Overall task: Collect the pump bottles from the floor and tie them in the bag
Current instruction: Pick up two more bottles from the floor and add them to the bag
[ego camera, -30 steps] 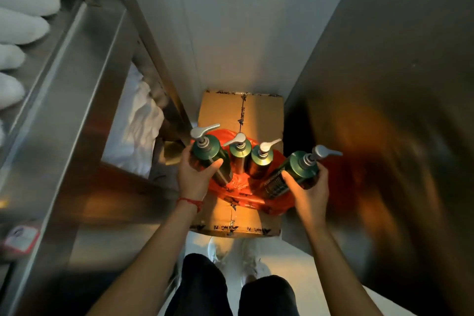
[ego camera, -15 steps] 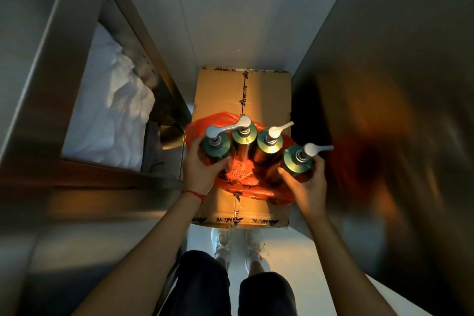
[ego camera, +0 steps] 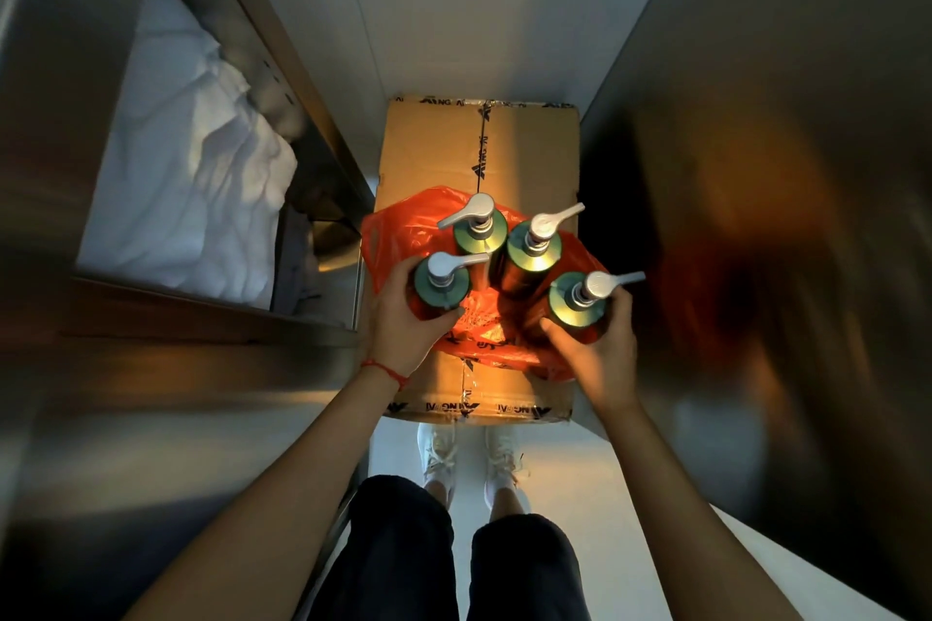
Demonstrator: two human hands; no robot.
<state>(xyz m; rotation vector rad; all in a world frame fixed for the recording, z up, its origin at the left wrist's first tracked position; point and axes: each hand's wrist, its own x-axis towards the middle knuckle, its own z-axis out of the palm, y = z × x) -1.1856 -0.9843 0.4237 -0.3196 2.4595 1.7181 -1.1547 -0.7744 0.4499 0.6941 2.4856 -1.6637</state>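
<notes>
Several green pump bottles with silver pump heads stand upright on an orange plastic bag (ego camera: pixel 403 229) that lies spread on a cardboard box (ego camera: pixel 529 151). My left hand (ego camera: pixel 398 328) grips the near-left bottle (ego camera: pixel 441 285). My right hand (ego camera: pixel 600 343) grips the near-right bottle (ego camera: pixel 577 300). Two more bottles (ego camera: pixel 479 232) (ego camera: pixel 534 250) stand untouched just behind, close together. The bag's edges lie flat around the bottles, partly hidden beneath them and my hands.
A steel shelf unit (ego camera: pixel 166 358) runs along the left, with white linen (ego camera: pixel 201 177) in its compartment. A steel wall (ego camera: pixel 781 166) closes in the right side. My white shoes (ego camera: pixel 469 464) stand on the pale floor just before the box.
The view has tilted further down over the box. Both hands have brought their bottles upright and closer to the two middle ones; the right bottle was leaning a second ago.
</notes>
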